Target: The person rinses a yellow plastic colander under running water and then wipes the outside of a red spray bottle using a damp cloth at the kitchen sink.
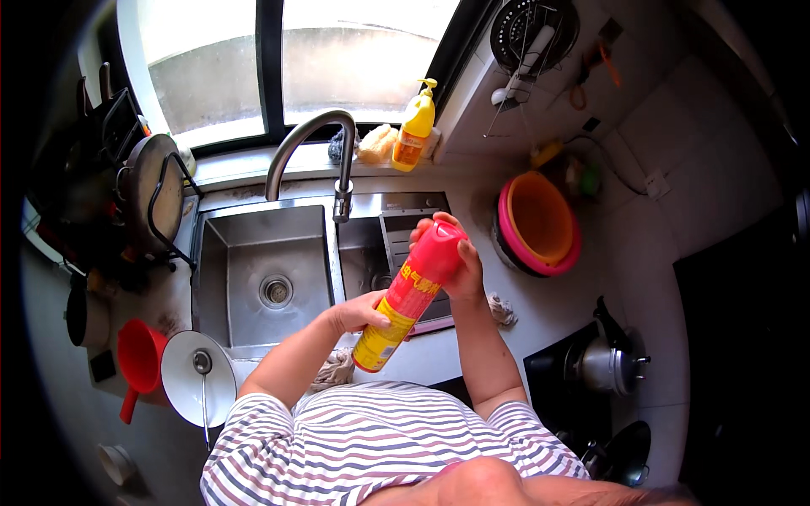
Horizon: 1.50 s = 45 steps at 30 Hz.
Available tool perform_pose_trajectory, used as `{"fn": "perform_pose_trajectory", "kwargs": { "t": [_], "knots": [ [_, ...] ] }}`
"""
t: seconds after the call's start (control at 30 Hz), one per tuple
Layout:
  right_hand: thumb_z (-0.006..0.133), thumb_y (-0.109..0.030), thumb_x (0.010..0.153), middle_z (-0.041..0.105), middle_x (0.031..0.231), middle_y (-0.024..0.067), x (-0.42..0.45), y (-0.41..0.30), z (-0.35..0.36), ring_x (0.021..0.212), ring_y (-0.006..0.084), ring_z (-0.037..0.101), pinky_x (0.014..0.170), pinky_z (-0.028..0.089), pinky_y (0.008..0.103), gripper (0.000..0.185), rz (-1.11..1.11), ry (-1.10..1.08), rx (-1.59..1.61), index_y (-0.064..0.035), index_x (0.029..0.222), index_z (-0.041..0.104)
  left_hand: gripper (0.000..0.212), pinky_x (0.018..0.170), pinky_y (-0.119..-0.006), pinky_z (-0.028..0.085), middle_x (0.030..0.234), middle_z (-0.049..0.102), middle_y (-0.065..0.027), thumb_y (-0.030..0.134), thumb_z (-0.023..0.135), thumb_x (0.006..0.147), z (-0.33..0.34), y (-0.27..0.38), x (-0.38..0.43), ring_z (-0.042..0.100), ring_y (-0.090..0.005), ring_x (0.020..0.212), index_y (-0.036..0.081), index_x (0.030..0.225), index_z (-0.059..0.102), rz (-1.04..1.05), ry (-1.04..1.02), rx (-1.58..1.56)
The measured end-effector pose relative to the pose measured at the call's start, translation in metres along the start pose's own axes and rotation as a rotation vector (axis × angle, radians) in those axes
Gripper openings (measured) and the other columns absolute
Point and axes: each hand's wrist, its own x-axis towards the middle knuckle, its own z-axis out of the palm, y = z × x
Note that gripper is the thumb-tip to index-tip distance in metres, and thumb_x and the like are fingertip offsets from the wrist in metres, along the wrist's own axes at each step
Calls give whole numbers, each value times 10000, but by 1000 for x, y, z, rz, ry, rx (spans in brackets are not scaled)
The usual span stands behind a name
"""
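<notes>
A red and yellow aerosol spray can (411,297) is held tilted in both hands, its red cap up and to the right. My left hand (367,311) grips the yellow lower part, with the thumb across the front. Around the red cap end my right hand (461,262) is closed, its fingers partly hidden behind the can. Beneath the can lies the smaller bowl of a steel sink (364,253); the larger sink bowl (253,265) is to the left, under a curved faucet (310,123).
Yellow pump bottle (412,136) and sponge (378,144) stand on the windowsill. Nested basins (541,221) and a pressure cooker (607,367) are right. At left are a dish rack (166,209), a red dipper (140,357) and a white bowl with ladle (183,379). Rags (335,372) lie near the sink.
</notes>
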Motion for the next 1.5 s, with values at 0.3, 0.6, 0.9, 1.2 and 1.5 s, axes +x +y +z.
{"fn": "perform_pose_trajectory", "kwargs": {
  "t": [0.3, 0.6, 0.9, 1.2, 1.5],
  "knots": [
    [639, -410, 843, 533, 1125, 87, -3, 17, -46, 1016, 182, 539, 881, 469, 324, 548, -126, 242, -881, -126, 1267, 439, 654, 799, -370, 493, 974, 641, -104, 384, 763, 642, 2, -2, 21, 637, -265, 883, 149, 1159, 439, 69, 873, 1010],
    [699, -267, 816, 586, 1008, 112, -4, 52, -96, 907, 212, 590, 820, 494, 334, 533, -247, 585, -1036, -66, 1242, 449, 644, 778, -376, 494, 944, 653, -104, 405, 755, 651, -15, 1, 51, 647, -268, 864, 156, 1158, 446, -130, 900, 1178],
    [724, -226, 798, 562, 967, 67, -1, 59, -118, 871, 161, 545, 812, 473, 306, 473, -235, 690, -1112, -45, 1159, 478, 662, 763, -387, 490, 916, 647, -120, 444, 759, 644, -33, -4, 70, 644, -287, 848, 155, 1149, 443, -172, 865, 1235],
    [751, -247, 764, 603, 1008, 144, -9, 63, -132, 893, 271, 605, 808, 502, 355, 526, -182, 796, -1151, -42, 1169, 483, 681, 773, -391, 483, 921, 643, -122, 474, 758, 635, -41, -13, 78, 638, -289, 870, 155, 1148, 443, -246, 812, 1216],
    [736, -176, 769, 589, 964, 86, -9, 63, -133, 844, 182, 565, 801, 476, 309, 452, -192, 796, -1142, -20, 1129, 511, 711, 788, -395, 476, 936, 641, -128, 470, 764, 628, -40, -18, 79, 632, -297, 886, 161, 1178, 436, -237, 821, 1184]
  ]
}}
